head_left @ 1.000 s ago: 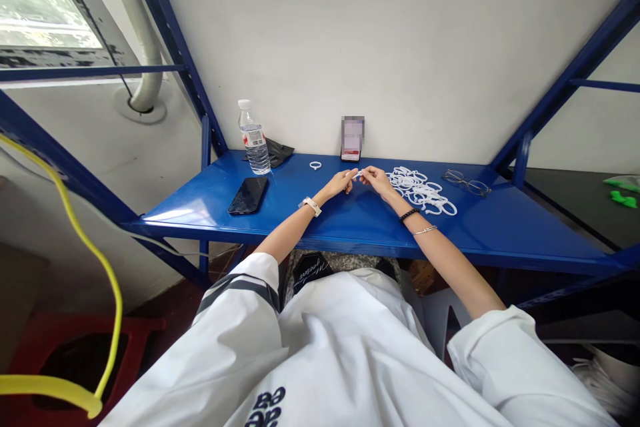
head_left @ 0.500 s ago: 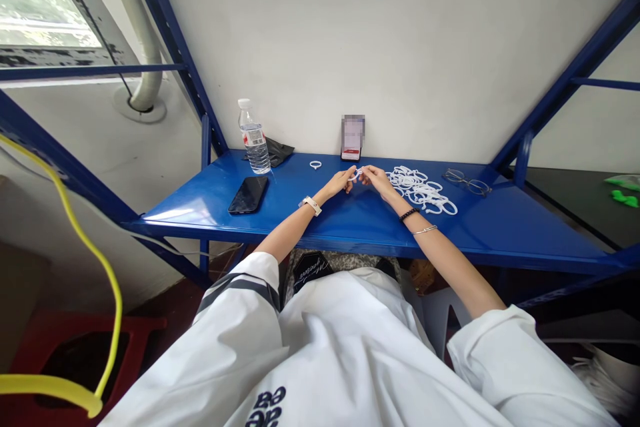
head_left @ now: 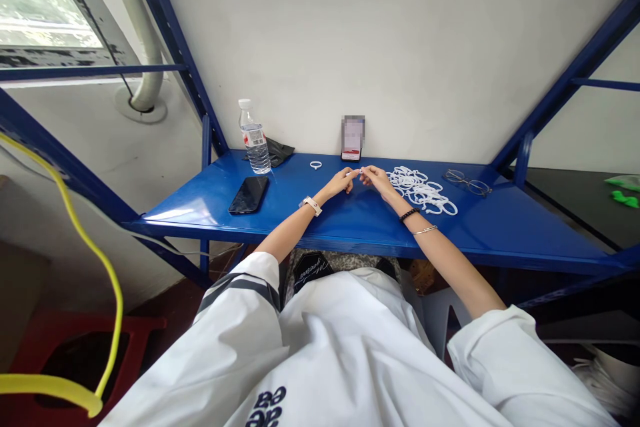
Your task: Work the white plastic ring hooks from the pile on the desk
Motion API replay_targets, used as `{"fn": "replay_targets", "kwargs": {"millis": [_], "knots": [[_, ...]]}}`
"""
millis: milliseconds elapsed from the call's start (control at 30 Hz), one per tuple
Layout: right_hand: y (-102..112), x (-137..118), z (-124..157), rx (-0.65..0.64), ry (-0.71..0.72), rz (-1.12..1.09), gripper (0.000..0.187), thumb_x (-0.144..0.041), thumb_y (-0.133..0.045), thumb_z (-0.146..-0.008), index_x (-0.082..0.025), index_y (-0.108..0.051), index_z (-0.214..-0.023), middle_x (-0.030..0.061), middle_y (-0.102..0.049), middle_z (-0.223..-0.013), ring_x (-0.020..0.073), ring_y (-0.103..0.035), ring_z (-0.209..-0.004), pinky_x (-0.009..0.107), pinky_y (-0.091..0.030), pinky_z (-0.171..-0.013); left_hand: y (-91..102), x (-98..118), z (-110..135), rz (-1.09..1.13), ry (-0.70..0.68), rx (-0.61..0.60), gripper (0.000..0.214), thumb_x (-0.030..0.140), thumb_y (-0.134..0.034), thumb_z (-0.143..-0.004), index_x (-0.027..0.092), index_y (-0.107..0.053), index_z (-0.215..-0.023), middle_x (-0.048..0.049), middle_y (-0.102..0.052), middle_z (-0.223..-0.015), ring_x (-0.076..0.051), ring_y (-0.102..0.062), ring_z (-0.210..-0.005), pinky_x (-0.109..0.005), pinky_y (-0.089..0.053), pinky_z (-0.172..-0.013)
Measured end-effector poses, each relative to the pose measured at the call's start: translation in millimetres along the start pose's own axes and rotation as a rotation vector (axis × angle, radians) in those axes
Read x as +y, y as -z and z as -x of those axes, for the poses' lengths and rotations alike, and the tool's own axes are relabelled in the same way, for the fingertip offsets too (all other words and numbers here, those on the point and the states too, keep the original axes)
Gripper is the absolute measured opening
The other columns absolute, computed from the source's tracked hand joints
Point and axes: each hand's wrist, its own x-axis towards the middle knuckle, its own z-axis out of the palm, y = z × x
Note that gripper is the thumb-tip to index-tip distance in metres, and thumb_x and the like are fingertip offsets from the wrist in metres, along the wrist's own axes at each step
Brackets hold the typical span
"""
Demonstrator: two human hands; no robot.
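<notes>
Both hands meet over the middle of the blue tabletop [head_left: 350,223], fingertips almost touching each other. The left hand [head_left: 343,182] and the right hand [head_left: 376,178] each pinch one end of a small white plastic piece [head_left: 358,173], which is held between them just above the surface; it is too small to make out its exact shape. The left wrist carries a pale watch band, the right wrist a dark beaded bracelet and a thin bangle, and both forearms rest on or near the front edge. Just to the right of the right hand lies a loose pile of white rings [head_left: 421,190], the nearest of them almost touching its knuckles. Further right past that pile, a pair of glasses [head_left: 467,182] lies folded open. Beyond the left hand and a little to its left, a single white ring [head_left: 315,165] lies flat by itself. Directly beyond the two hands, against the wall, a small upright device [head_left: 353,139] stands with a red base. Well to the left of the left hand a dark phone [head_left: 249,194] lies face up, and beyond it a clear water bottle [head_left: 255,139] stands upright with a black pouch [head_left: 278,151] just beside it near the wall
</notes>
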Motion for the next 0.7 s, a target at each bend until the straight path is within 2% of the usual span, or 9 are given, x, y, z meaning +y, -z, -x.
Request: {"fn": "replay_targets", "kwargs": {"millis": [200,333,433,600,700], "knots": [[0.8,2.9,-1.5,0.002,0.099,0.036,0.042,-0.06,-0.068,-0.07,-0.02,-0.058,-0.075,0.0011,-0.061,-0.069,0.0148,-0.056,-0.065,0.03,-0.048,-0.066,-0.2,-2.0,-1.3,-0.034,0.009,0.004,0.03,0.047,-0.045,-0.093,0.017,-0.046,-0.086,0.0048,-0.052,-0.05,-0.008,-0.049,-0.045,-0.019,-0.038,-0.053],[1.4,2.2,-1.1,0.009,0.113,0.054,0.042,-0.06,-0.069,-0.069,-0.02,-0.058,-0.073,0.0012,-0.06,-0.068,0.0155,-0.056,-0.066,0.03,-0.048,-0.066,0.1,-2.6,-1.8,-0.036,0.017,-0.003,0.033,0.049,-0.049,-0.091,0.017,-0.047,-0.088,0.0051,-0.052,-0.051,-0.008,-0.049,-0.045,-0.02,-0.038,-0.053],[1.1,0.2,0.3,0.013,0.096,0.045,0.041,-0.059,-0.068,-0.071,-0.02,-0.06,-0.075,0.0018,-0.061,-0.07,0.0152,-0.056,-0.065,0.03,-0.048,-0.065,0.2,-0.9,-0.4,-0.027,0.007,-0.003,0.033,0.05,-0.046,-0.092,0.017,-0.046,-0.088,0.0046,-0.052,-0.051,-0.008,-0.049,-0.046,-0.02,-0.039,-0.054],[-0.3,-0.8,-0.3,0.014,-0.01,-0.008,0.046,-0.065,-0.061,-0.073,-0.019,-0.062,-0.081,0.0022,-0.062,-0.072,0.0131,-0.055,-0.061,0.026,-0.046,-0.059,-0.8,0.9,0.8,-0.006,0.01,0.008,0.035,0.052,-0.045,-0.092,0.017,-0.046,-0.087,0.0052,-0.051,-0.05,-0.008,-0.049,-0.045,-0.02,-0.038,-0.053],[-0.5,1.1,-1.7,0.013,-0.022,-0.009,0.046,-0.064,-0.064,-0.071,-0.019,-0.062,-0.083,0.0014,-0.062,-0.071,0.0125,-0.054,-0.06,0.026,-0.045,-0.058,-1.2,-0.8,-0.6,-0.012,0.009,0.018,0.034,0.051,-0.045,-0.092,0.017,-0.045,-0.089,0.0058,-0.051,-0.049,-0.008,-0.048,-0.044,-0.02,-0.038,-0.053]]}}
